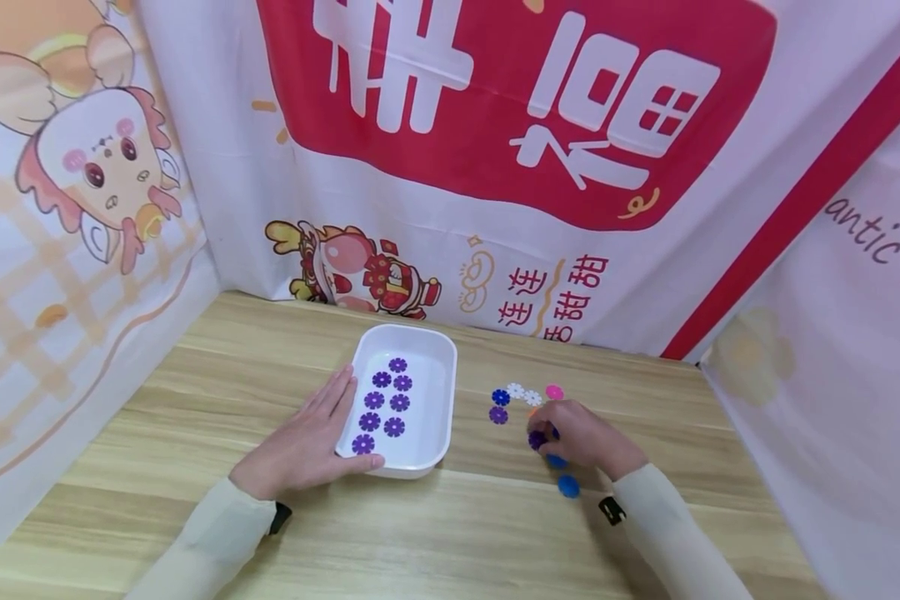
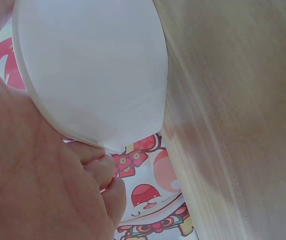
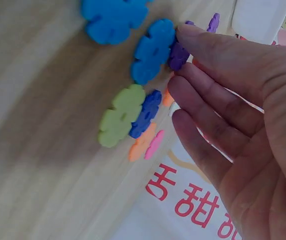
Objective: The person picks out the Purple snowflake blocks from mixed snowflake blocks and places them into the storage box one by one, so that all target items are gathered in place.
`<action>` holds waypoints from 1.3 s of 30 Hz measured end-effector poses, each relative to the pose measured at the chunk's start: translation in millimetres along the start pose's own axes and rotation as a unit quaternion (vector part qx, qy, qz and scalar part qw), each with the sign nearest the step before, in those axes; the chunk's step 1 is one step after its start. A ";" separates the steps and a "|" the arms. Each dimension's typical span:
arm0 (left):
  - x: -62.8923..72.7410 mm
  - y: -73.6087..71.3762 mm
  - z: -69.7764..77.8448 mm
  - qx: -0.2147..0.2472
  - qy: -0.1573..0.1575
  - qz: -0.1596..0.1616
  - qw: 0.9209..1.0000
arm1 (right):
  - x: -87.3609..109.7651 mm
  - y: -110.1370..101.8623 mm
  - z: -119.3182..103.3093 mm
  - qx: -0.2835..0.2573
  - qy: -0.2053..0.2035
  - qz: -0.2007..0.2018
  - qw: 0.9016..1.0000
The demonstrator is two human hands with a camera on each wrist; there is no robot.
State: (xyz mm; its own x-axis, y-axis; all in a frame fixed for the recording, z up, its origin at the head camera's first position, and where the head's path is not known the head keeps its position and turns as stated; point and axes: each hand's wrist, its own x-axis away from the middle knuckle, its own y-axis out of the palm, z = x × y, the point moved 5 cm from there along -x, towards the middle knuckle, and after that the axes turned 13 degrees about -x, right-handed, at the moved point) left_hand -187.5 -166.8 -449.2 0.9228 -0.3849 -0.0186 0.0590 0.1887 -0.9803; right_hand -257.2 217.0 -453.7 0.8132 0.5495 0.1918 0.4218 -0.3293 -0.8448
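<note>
My left hand (image 1: pixel 300 446) lies against the left wall and near corner of a white tray (image 1: pixel 427 417), fingers stretched along its side and thumb over the near rim. Several purple snowflake discs (image 1: pixel 374 401) lie inside the tray in two rough columns. To the tray's right, my right hand (image 1: pixel 581 435) pinches another purple snowflake disc (image 3: pixel 178 56) between thumb and fingertips, low over the table. Close to those fingers are blue discs (image 3: pixel 152 51), a yellow-green disc (image 3: pixel 122 116) and a dark blue disc (image 3: pixel 146 114). The right hand partly hides this group in the head view.
On the wooden table (image 1: pixel 465 533) beyond the right hand lie white discs (image 1: pixel 532 398), a pink disc (image 1: pixel 554 392), a dark blue disc (image 1: pixel 501 397) and a loose purple disc (image 1: pixel 498 415). Printed cloth (image 1: pixel 420 183) hangs along the table's back and sides.
</note>
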 end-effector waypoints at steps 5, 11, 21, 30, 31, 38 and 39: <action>0.4 0.4 -0.3 0.003 -0.001 -0.001 1.000 | -6.1 -5.5 -1.5 -0.016 0.009 -0.025 1.000; 0.4 0.5 0.2 0.003 -0.001 0.001 1.000 | -9.9 -18.1 -14.2 -0.010 -0.028 -0.035 0.999; 0.9 -0.6 1.2 -0.012 0.000 0.013 1.000 | -24.5 -38.7 -59.0 0.009 -0.075 -0.022 0.997; -0.6 0.8 3.0 -0.030 -0.001 0.022 0.999 | -43.2 -49.5 -111.9 0.035 -0.100 -0.025 0.994; -0.7 0.9 2.7 -0.034 -0.002 0.023 0.999 | -46.0 -50.5 -117.8 0.032 -0.099 -0.026 0.994; -1.4 1.5 2.0 -0.049 -0.002 0.027 0.998 | -64.6 -46.3 -156.6 0.047 -0.136 -0.026 0.989; -1.6 1.7 2.4 -0.049 -0.001 0.027 0.998 | -66.9 -43.4 -161.1 0.053 -0.142 -0.027 0.988</action>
State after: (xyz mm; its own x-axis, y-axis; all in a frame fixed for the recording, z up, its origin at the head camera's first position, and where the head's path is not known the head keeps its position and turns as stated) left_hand -188.0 -163.7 -450.4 0.9246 -0.3741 -0.0713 -0.0281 0.1197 -0.9924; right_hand -265.2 70.8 -349.4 0.6398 0.7616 0.1028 0.4039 -0.2194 -0.8881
